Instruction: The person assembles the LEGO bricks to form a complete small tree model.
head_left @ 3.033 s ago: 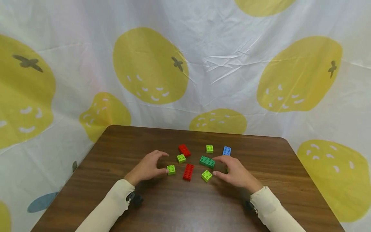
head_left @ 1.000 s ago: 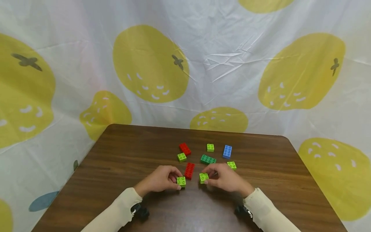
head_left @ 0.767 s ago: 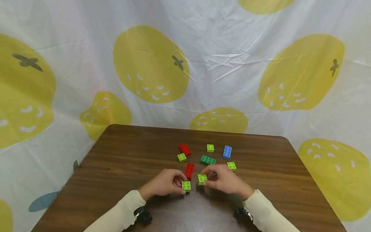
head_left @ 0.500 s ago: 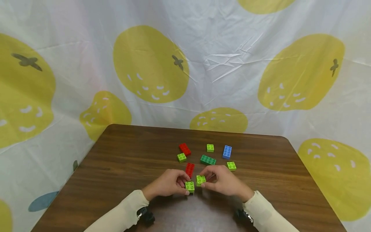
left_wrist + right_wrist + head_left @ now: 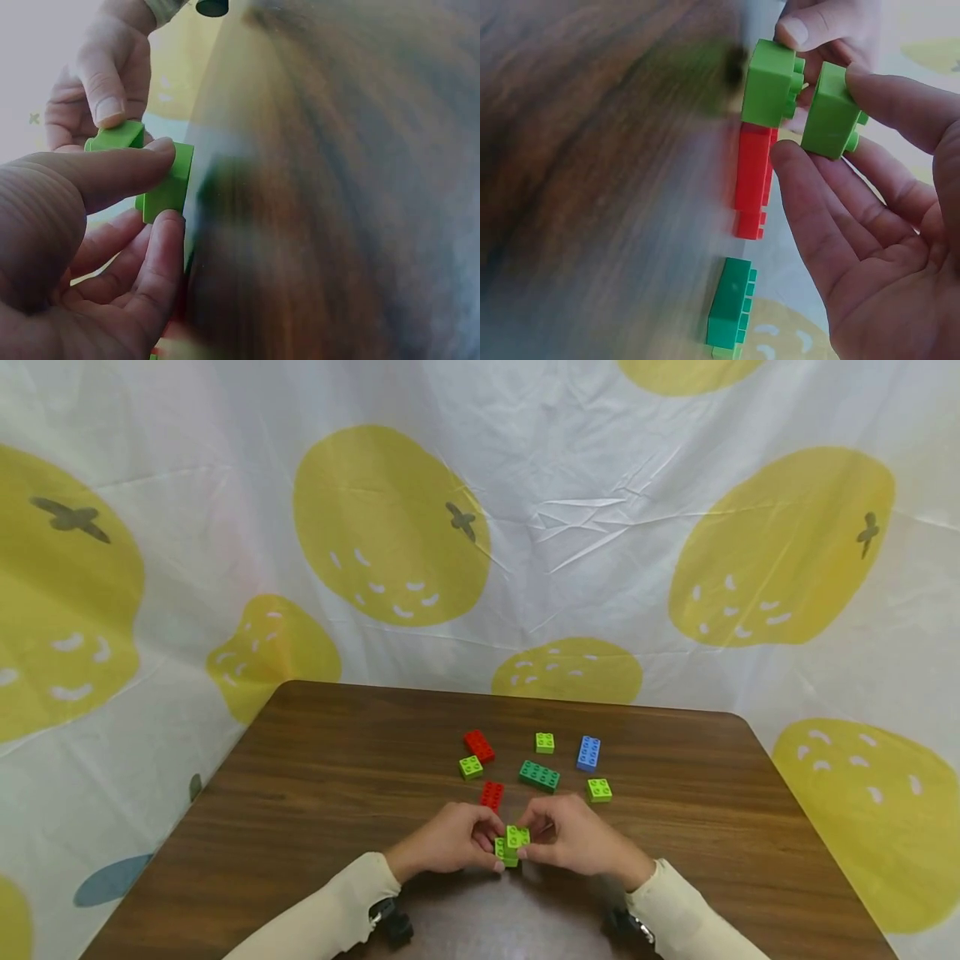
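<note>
My left hand (image 5: 452, 839) pinches a lime-green two-by-two toy brick (image 5: 171, 187) between thumb and fingers, low over the table. A second lime brick (image 5: 831, 112) is pinched by my right hand (image 5: 576, 842), just above the first and overlapping it in the head view. In the right wrist view a narrow gap shows between the left hand's brick and the underside of the right hand's one, studs facing up on both. Right behind the hands lies a red brick (image 5: 492, 795), its near end hidden by the left fingers.
On the brown wooden table (image 5: 337, 735) beyond the hands lie a dark green brick (image 5: 539, 775), a blue brick (image 5: 588, 752), another red brick (image 5: 479, 745) and lime bricks (image 5: 471, 767). A lemon-print curtain (image 5: 570, 568) hangs behind the table.
Both hands have gone from open to pinching one lime brick each. They have brought these bricks towards each other and nearer me, the right one now over the left.
</note>
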Demonstrator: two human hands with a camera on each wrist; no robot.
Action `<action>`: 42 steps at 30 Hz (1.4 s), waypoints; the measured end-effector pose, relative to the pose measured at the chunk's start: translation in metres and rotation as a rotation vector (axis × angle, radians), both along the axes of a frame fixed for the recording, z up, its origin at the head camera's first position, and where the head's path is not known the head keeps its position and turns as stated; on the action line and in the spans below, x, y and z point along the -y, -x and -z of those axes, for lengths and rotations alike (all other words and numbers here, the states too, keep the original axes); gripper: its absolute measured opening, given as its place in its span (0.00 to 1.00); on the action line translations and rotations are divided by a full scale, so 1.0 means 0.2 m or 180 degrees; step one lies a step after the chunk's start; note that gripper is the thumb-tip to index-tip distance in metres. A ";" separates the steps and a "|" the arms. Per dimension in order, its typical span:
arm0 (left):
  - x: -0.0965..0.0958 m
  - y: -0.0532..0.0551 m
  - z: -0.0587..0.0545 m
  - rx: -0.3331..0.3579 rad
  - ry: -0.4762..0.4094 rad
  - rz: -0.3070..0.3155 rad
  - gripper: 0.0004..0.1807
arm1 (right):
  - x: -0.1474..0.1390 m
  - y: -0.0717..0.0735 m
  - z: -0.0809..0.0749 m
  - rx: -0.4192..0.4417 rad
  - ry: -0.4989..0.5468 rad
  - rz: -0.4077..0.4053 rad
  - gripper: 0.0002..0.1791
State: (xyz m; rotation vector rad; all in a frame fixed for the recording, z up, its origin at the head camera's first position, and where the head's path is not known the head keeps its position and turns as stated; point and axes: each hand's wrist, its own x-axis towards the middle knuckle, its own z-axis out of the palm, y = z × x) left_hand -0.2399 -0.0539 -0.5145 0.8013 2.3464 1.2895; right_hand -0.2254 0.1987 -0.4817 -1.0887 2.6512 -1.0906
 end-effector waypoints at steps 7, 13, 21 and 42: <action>-0.02 -0.01 0.01 0.0005 0.0026 -0.0003 0.20 | 0.01 0.00 0.02 0.0148 -0.0116 -0.0045 0.12; -0.02 -0.02 0.00 0.0010 0.0016 -0.0015 0.20 | 0.02 -0.01 0.03 0.0244 -0.0079 -0.0032 0.12; -0.03 -0.02 0.00 -0.0041 0.0044 0.0001 0.21 | 0.04 -0.02 0.04 0.0258 0.0063 0.0020 0.12; -0.01 -0.02 0.00 0.0029 0.0123 0.0020 0.19 | 0.09 -0.02 0.05 -0.0026 -0.0065 0.0065 0.12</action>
